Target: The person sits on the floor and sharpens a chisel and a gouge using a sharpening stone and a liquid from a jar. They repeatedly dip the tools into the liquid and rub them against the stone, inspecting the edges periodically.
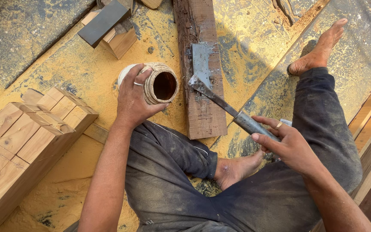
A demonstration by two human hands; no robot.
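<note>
Sawdust covers the yellow floor (pixel 78 68) around the hands. Left hand (pixel 133 96) is closed around a hollow wooden cylinder (pixel 159 83). Right hand (pixel 286 144) grips a metal chisel (pixel 228 107), its blade resting on a plank (pixel 200 64) between both hands.

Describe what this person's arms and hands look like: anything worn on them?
Both forearms are bare, with no sleeves or gloves in view. The left hand wears a thin silver-coloured ring on one finger; the right hand wears a gold-coloured ring. No watch or bracelet shows on either wrist. Dusty dark trousers cover the legs.
</note>
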